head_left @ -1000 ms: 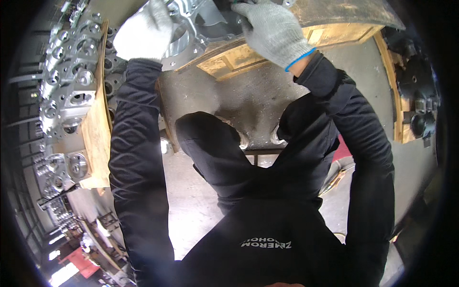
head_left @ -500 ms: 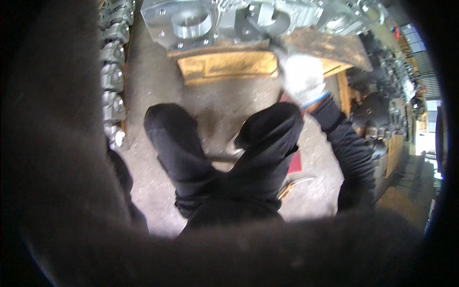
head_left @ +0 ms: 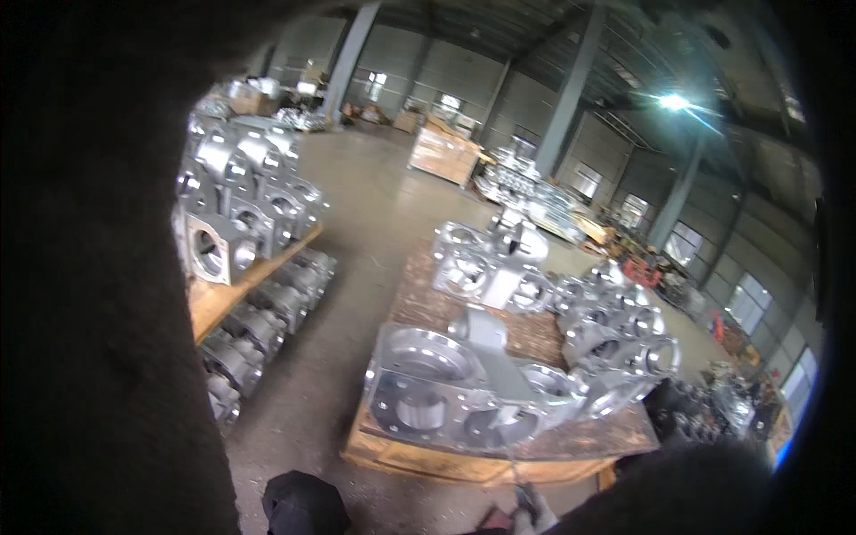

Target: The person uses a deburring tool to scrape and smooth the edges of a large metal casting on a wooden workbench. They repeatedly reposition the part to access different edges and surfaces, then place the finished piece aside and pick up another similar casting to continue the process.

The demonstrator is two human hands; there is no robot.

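Observation:
At the lower edge of the head view, my right hand (head_left: 537, 510), in a pale glove, is partly cut off and blurred. Its fingers are closed round a thin rod-like tool (head_left: 515, 471) that points up toward the near edge of a wooden pallet (head_left: 428, 457); its exact kind is too small to tell. Just beyond the tool, a large machined metal casting (head_left: 464, 383) with round bores lies on the pallet. Whether the tool touches the casting, I cannot tell. My left hand is not in view.
Several more castings (head_left: 490, 263) stand farther back on the same pallet, with others (head_left: 615, 330) to its right. A wooden board (head_left: 259, 278) loaded with castings is on the left, above a lower row (head_left: 267, 312). Dark parts (head_left: 695, 419) lie at the right. Grey columns (head_left: 571, 94) rise behind.
My view has swung up from my knees and the floor to the hall and the pallets. My right hand now appears at the lower edge, still by the near pallet.

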